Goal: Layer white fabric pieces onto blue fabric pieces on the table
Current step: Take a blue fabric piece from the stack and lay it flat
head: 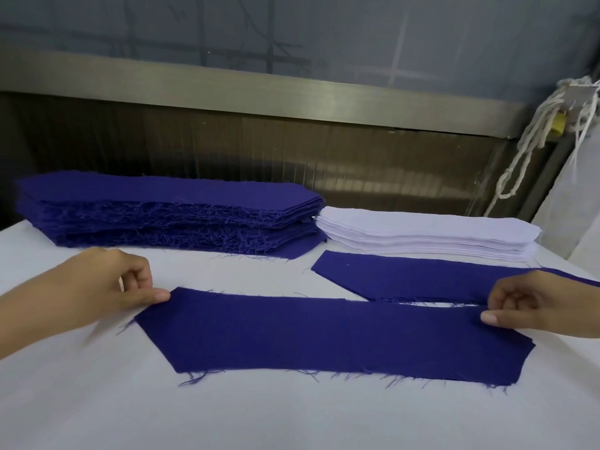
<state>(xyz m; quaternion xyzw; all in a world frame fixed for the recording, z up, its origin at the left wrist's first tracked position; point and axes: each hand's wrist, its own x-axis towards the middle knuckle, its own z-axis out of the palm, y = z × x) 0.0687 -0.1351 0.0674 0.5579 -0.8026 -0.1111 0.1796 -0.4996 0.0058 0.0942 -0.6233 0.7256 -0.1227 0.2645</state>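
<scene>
blue fabric piece (324, 336) flat, left hand (120, 280), right hand (532, 303) pinching its ends

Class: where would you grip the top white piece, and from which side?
Pinch the top white piece at its two short ends, from above. It lies flat, long and limp; held at one end it would likely sag.

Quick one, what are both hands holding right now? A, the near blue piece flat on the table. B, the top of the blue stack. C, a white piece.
A: the left hand and right hand each pinch one end of the near blue piece, which lies flat on the table.
</scene>
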